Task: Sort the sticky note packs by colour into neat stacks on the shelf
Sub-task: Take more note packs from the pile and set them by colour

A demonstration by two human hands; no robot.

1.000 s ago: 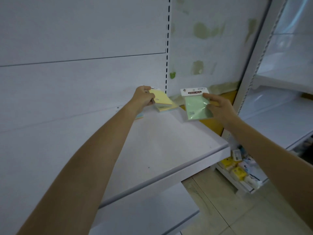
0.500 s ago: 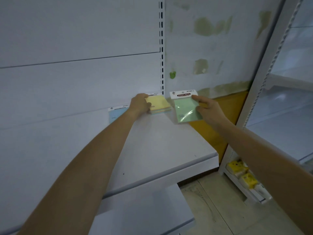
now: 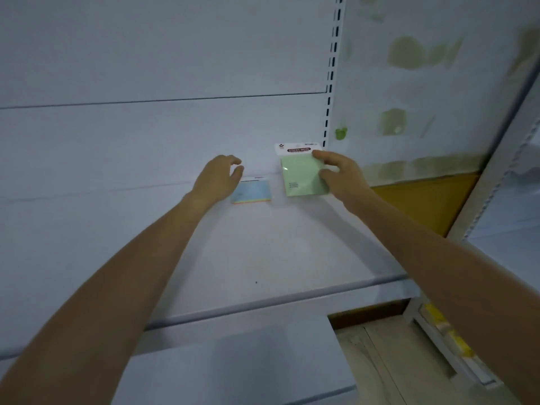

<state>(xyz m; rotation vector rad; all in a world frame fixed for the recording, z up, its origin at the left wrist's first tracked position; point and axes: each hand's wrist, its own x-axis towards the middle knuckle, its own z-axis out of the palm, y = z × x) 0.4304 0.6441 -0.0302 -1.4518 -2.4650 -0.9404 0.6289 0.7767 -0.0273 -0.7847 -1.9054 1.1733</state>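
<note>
A green sticky note pack (image 3: 301, 178) with a white header card is held by my right hand (image 3: 340, 178) low over the back of the white shelf (image 3: 277, 252), close to the slotted upright. A light blue pack (image 3: 253, 192) with an orange lower edge lies flat on the shelf against the back panel. My left hand (image 3: 219, 179) hovers just left of the blue pack with its fingers apart and nothing in it. No yellow packs are visible; the green pack and my right hand cover the spot by the upright.
A slotted upright (image 3: 331, 83) divides the back panels. A lower white shelf (image 3: 233, 361) juts out beneath. To the right stands another shelving unit (image 3: 496, 159), with yellow items (image 3: 455, 340) near the tiled floor (image 3: 380, 361).
My left hand has let go of the yellow pack and moved left beside the blue pack. My right hand has carried the green pack over where the yellow packs lay. The view shifted left.
</note>
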